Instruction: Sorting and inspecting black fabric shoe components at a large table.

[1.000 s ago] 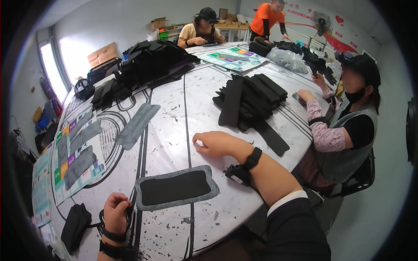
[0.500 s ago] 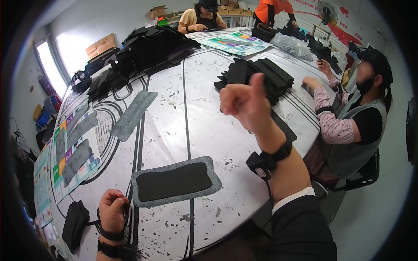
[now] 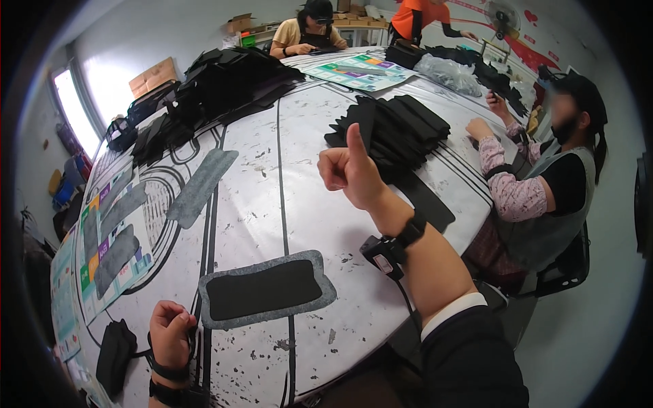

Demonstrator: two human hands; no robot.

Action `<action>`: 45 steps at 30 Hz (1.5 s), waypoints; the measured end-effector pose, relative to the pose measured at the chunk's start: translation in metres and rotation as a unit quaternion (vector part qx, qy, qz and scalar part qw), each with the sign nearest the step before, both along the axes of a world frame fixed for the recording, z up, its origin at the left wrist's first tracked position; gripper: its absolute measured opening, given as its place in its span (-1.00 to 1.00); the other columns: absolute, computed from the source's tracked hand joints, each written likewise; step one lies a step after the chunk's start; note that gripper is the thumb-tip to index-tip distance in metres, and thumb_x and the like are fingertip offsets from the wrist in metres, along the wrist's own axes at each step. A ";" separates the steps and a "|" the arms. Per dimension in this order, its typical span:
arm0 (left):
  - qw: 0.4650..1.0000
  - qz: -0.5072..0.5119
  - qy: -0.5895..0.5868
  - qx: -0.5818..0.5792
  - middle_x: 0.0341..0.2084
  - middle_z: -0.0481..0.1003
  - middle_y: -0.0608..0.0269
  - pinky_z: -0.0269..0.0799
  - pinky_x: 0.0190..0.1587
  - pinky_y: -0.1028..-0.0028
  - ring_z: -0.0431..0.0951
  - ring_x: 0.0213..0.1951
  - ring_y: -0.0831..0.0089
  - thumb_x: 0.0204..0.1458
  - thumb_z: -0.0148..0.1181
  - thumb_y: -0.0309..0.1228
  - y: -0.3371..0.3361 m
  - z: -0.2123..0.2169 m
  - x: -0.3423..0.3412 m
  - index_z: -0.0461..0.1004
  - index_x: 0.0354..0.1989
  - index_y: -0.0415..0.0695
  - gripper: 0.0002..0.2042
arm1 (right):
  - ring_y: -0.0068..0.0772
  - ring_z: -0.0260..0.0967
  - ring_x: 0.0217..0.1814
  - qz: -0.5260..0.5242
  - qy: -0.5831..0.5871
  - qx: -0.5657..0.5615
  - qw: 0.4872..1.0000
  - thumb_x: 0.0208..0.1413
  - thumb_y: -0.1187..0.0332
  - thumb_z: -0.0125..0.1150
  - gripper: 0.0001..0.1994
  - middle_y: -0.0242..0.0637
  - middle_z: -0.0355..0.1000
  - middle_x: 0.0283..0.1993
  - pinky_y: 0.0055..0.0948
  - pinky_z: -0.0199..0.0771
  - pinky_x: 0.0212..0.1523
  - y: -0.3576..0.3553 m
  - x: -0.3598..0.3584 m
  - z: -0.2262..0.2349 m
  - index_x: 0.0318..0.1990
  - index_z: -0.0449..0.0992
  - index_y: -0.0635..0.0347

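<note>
My right hand (image 3: 350, 173) is raised over the table, its fingers curled into a fist and its thumb pointing up, with nothing seen in it. Behind it lies a pile of black fabric pieces (image 3: 401, 129). Low on the left, my left hand (image 3: 171, 334) has its fingertips pressed together; whatever they may hold is hidden. Just to its right, a black padded panel (image 3: 264, 289) lies on a larger grey felt-like piece (image 3: 325, 280), which shows as a border all round it. A folded black bundle (image 3: 116, 357) lies left of my left hand.
Another grey strip (image 3: 203, 189) lies farther up the white table (image 3: 272, 224). Several grey pieces rest on printed sheets (image 3: 139, 255) at the left. A large black heap (image 3: 218, 85) stands at the back. Co-workers sit at the right (image 3: 544, 177) and far side (image 3: 313, 34); another stands behind.
My right hand has come left and a little lower, its thumb now more upright. My left hand keeps its pinched pose. The whole view has shifted slightly.
</note>
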State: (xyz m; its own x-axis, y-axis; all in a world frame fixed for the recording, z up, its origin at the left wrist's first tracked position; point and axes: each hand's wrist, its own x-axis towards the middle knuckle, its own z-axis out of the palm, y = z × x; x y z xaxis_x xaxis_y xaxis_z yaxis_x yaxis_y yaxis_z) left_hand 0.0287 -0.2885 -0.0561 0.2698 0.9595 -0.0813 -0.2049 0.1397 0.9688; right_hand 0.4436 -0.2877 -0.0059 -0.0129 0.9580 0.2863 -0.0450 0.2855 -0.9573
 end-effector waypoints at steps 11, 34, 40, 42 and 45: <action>1.000 -0.002 0.006 -0.012 -0.52 0.41 0.26 0.44 -0.33 0.57 0.48 -0.50 0.49 -0.08 0.09 -0.63 0.001 0.000 0.003 0.33 -0.40 -0.21 -0.91 | -0.62 -0.15 -0.72 0.002 0.021 -0.022 1.000 0.02 -0.45 -0.62 -0.16 -0.47 0.00 -0.78 -0.62 -0.13 -0.62 0.003 0.011 -0.006 -0.75 0.25 0.17; 1.000 -0.005 -0.006 -0.027 -0.53 0.41 0.22 0.48 -0.32 0.51 0.50 -0.50 0.44 -0.10 0.04 -0.66 0.001 -0.006 -0.006 0.33 -0.43 -0.22 -0.92 | -0.01 -0.65 0.47 -0.627 -0.078 0.355 0.689 0.22 0.04 -0.21 -0.28 0.12 -0.55 0.41 -0.11 -0.47 0.36 -0.069 -0.018 0.163 0.36 -0.39 0.11; 0.999 -0.010 -0.019 -0.028 -0.49 0.40 0.21 0.47 -0.28 0.50 0.49 -0.46 0.44 -0.10 0.02 -0.67 0.005 -0.005 -0.005 0.30 -0.41 -0.21 -0.89 | -0.12 -0.62 0.48 -0.475 0.062 0.374 0.794 0.23 0.07 -0.22 -0.28 -0.01 -0.53 0.43 -0.16 -0.55 0.38 -0.057 -0.032 0.143 0.35 -0.41 0.19; 0.999 -0.029 -0.044 -0.009 -0.46 0.40 0.20 0.46 -0.23 0.49 0.49 -0.40 0.43 -0.09 0.01 -0.68 0.004 -0.001 0.003 0.30 -0.40 -0.21 -0.89 | -0.05 -0.62 0.48 -0.632 -0.182 0.356 0.663 0.20 0.04 -0.16 -0.25 0.03 -0.52 0.42 -0.10 -0.51 0.37 -0.070 -0.037 0.148 0.35 -0.40 0.16; 0.999 -0.033 -0.038 -0.005 -0.43 0.41 0.18 0.45 -0.19 0.47 0.48 -0.38 0.42 -0.07 0.00 -0.69 0.004 -0.002 -0.001 0.31 -0.39 -0.21 -0.89 | 0.12 -0.60 0.46 -0.521 -0.130 0.441 0.719 0.16 0.03 -0.10 -0.24 0.15 -0.49 0.41 0.03 -0.50 0.34 -0.065 -0.041 0.146 0.37 -0.33 0.09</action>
